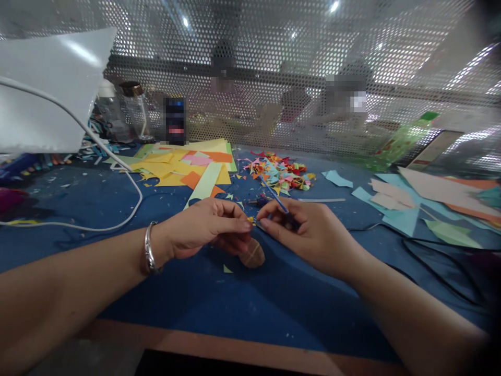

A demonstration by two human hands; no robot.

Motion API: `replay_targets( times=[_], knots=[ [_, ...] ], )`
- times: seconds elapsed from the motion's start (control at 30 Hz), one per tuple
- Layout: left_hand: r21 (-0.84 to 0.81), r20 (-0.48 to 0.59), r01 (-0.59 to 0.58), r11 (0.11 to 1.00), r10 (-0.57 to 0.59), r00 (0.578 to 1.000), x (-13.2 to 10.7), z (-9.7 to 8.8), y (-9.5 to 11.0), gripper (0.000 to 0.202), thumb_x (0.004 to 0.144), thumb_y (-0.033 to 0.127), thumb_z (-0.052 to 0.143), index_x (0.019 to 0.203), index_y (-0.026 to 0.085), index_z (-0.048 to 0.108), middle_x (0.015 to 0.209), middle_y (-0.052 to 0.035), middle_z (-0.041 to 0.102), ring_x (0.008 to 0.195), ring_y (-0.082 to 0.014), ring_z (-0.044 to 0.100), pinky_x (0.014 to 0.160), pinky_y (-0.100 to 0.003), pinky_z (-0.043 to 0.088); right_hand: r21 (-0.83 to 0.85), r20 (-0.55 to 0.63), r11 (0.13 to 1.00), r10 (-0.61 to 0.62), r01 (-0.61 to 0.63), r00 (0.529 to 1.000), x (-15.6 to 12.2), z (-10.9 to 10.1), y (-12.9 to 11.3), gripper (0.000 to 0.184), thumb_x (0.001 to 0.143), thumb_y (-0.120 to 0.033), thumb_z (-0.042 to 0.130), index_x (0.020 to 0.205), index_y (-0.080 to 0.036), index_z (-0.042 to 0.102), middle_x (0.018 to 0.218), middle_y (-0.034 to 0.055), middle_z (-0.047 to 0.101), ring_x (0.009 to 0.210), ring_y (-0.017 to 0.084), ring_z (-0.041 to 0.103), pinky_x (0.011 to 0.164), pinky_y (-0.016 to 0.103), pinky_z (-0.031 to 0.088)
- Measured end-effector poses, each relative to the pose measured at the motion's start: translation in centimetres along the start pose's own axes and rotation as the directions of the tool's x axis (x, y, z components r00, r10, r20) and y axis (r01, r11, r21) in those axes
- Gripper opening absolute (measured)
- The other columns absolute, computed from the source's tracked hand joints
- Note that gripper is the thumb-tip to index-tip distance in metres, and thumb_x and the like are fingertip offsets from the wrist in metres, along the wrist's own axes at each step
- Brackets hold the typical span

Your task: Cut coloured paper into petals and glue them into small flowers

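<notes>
My left hand [211,224], with a silver bangle at the wrist, is closed in a pinch on a small yellow-orange paper piece [251,221]. Just under its fingertips is a brown, roundish flat piece [252,254]; I cannot tell whether the lower fingers grip it or it lies on the table. Facing it, my right hand [301,224] is closed around a thin blue stick [274,193] that slants up to the left. The fingertips of both hands almost meet. A small pale green paper triangle [227,269] lies on the table below them.
Beyond my hands are a pile of curled colourful paper bits [279,169] and stacked yellow sheets [168,169]. More cut paper [407,203] and a black cable [442,266] lie right. A white cable [136,183] loops left. A perforated metal screen [258,68] stands behind.
</notes>
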State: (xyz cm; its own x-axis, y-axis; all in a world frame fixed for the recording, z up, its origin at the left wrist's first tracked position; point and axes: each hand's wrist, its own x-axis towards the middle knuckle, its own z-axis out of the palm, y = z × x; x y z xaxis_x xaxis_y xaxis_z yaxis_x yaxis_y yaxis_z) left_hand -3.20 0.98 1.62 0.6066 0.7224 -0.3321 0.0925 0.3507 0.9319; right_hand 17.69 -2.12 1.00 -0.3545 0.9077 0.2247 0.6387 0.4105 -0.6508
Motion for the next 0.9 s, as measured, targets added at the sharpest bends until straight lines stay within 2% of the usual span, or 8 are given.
replay_targets(
  times=[0.13, 0.33, 0.5, 0.6, 0.67, 0.73, 0.83, 0.9],
  knots=[
    [0.004, -0.013, -0.042, 0.999, 0.042, 0.999, 0.1, 0.2, -0.2, 0.033, 0.071, 0.036, 0.083, 0.07, 0.012, 0.059, 0.067, -0.001, 0.068, 0.062, -0.0118, 0.067, 0.062, -0.024, 0.053, -0.03, -0.028, 0.999, 0.02, -0.021, 0.999, 0.2, -0.1, 0.3, 0.013, 0.09, -0.028, 0.057, 0.089, -0.019, 0.066, 0.07, -0.0002, 0.063, 0.059, 0.012, 0.051, 0.055, 0.023, 0.041],
    [0.001, -0.052, -0.071, 0.998, 0.071, 0.996, 0.2, 0.3, -0.4, 0.026, 0.077, 0.03, 0.079, 0.077, 0.013, 0.059, 0.067, 0.0005, 0.067, 0.061, -0.0084, 0.064, 0.063, -0.022, 0.051, 0.019, 0.003, 1.0, -0.006, 0.006, 1.0, 0.3, 0.2, 0.1, 0.011, 0.09, -0.027, 0.056, 0.089, -0.019, 0.065, 0.069, -0.0009, 0.063, 0.058, 0.011, 0.053, 0.055, 0.022, 0.043],
    [0.096, -0.038, -0.083, 0.992, 0.087, 0.995, 0.2, 0.3, -0.3, 0.026, 0.078, 0.032, 0.077, 0.076, 0.013, 0.059, 0.068, 0.0012, 0.065, 0.059, -0.0081, 0.061, 0.063, -0.022, 0.05, 0.003, 0.008, 1.0, -0.01, 0.01, 1.0, 0.2, 0.2, 0.0, 0.012, 0.09, -0.027, 0.056, 0.09, -0.019, 0.065, 0.068, -0.0014, 0.063, 0.056, 0.011, 0.051, 0.054, 0.021, 0.041],
    [0.218, -0.059, -0.104, 0.97, 0.12, 0.991, 0.4, 0.0, -0.2, 0.021, 0.08, 0.03, 0.073, 0.078, 0.014, 0.059, 0.069, 0.0009, 0.065, 0.061, -0.0091, 0.061, 0.064, -0.023, 0.05, -0.015, 0.007, 1.0, 0.011, -0.01, 1.0, 0.2, 0.1, 0.0, 0.012, 0.089, -0.028, 0.056, 0.089, -0.019, 0.065, 0.066, -0.0021, 0.061, 0.055, 0.011, 0.05, 0.052, 0.022, 0.04],
    [0.36, -0.065, -0.112, 0.926, 0.145, 0.987, 0.5, -0.4, -0.1, 0.016, 0.084, 0.029, 0.066, 0.081, 0.014, 0.061, 0.072, -0.0002, 0.066, 0.063, -0.0104, 0.061, 0.065, -0.024, 0.05, -0.034, 0.004, 0.999, 0.028, -0.028, 1.0, 0.2, 0.0, 0.0, 0.013, 0.089, -0.029, 0.056, 0.088, -0.02, 0.065, 0.064, -0.0025, 0.059, 0.054, 0.011, 0.05, 0.051, 0.022, 0.039],
    [0.524, -0.048, -0.114, 0.844, 0.163, 0.985, 0.5, -0.8, -0.1, 0.017, 0.087, 0.03, 0.06, 0.083, 0.014, 0.064, 0.075, -0.0011, 0.067, 0.064, -0.0115, 0.06, 0.063, -0.025, 0.048, -0.069, 0.008, 0.996, 0.049, -0.048, 0.999, 0.3, 0.0, 0.0, 0.015, 0.088, -0.031, 0.056, 0.085, -0.02, 0.065, 0.063, -0.0027, 0.058, 0.054, 0.011, 0.049, 0.051, 0.022, 0.039],
    [0.741, -0.025, -0.123, 0.66, 0.21, 0.977, 0.3, -1.3, 0.0, 0.018, 0.086, 0.031, 0.059, 0.083, 0.016, 0.068, 0.072, -0.0006, 0.066, 0.062, -0.0119, 0.057, 0.058, -0.024, 0.042, -0.131, 0.02, 0.988, 0.089, -0.086, 0.996, 0.5, -0.1, 0.0, 0.017, 0.088, -0.033, 0.056, 0.083, -0.02, 0.065, 0.063, -0.0022, 0.059, 0.054, 0.012, 0.051, 0.052, 0.024, 0.039],
    [0.83, -0.029, -0.127, 0.543, 0.27, 0.962, 0.2, -1.5, 0.2, 0.016, 0.083, 0.03, 0.06, 0.081, 0.017, 0.069, 0.071, -0.0002, 0.065, 0.061, -0.0116, 0.054, 0.057, -0.024, 0.039, -0.163, 0.025, 0.98, 0.115, -0.11, 0.993, 0.6, -0.2, 0.0, 0.016, 0.087, -0.033, 0.056, 0.083, -0.019, 0.065, 0.063, -0.0018, 0.059, 0.055, 0.013, 0.052, 0.052, 0.024, 0.039]
  ],
)
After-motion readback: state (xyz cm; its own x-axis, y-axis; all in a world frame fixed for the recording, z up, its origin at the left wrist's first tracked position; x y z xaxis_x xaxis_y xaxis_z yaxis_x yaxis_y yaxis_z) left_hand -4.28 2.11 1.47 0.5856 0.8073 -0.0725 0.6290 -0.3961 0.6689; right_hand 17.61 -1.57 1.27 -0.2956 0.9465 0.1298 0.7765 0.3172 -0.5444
